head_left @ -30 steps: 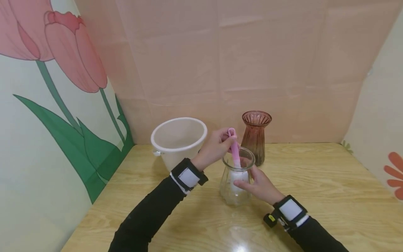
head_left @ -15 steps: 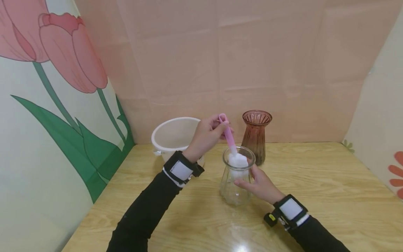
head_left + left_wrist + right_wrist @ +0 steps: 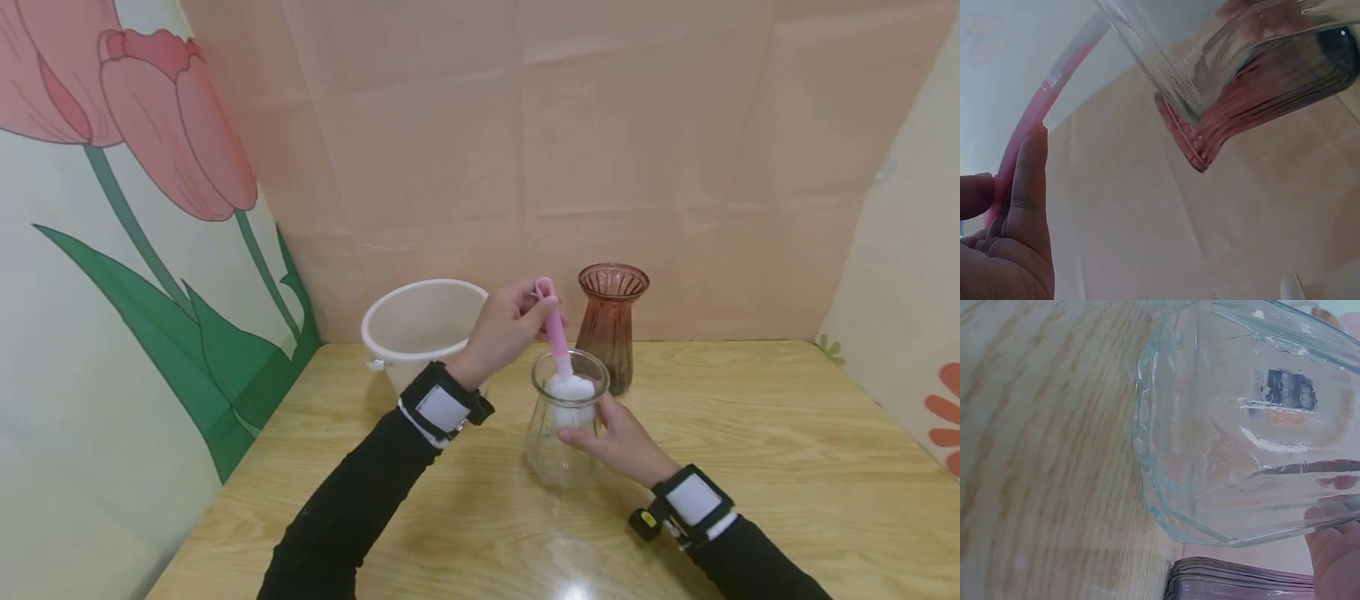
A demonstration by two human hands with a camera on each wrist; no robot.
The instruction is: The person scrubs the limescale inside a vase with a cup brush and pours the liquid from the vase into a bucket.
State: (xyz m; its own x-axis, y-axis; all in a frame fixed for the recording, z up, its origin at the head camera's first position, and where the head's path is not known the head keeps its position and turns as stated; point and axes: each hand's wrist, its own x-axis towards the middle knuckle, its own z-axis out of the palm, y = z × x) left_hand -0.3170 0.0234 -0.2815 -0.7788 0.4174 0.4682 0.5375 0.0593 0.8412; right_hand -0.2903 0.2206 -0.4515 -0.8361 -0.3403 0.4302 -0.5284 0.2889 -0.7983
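Observation:
A clear glass vase (image 3: 558,454) with faceted sides stands on the table. My left hand (image 3: 504,325) pinches the pink handle of a bottle brush (image 3: 556,335), held above the vase's mouth. The brush's white sponge head sits inside the neck. In the left wrist view the thumb and fingers lie against the pink handle (image 3: 1025,122). My right hand (image 3: 618,442) grips the vase by its right side, thumb in front. Its other fingers are partly hidden behind the glass. In the right wrist view, the vase's base (image 3: 1172,444) touches the table.
A brownish-red ribbed glass vase (image 3: 606,333) stands close behind the clear one. To the left is a white bucket (image 3: 427,354), partly covered by my left hand. A pink sheet (image 3: 637,150) hangs behind the wooden table (image 3: 750,433).
My left hand drew the brush up and leftward until its white head showed in the vase's mouth, then lowered it slightly and brought it rightward. The right hand and vase stayed put.

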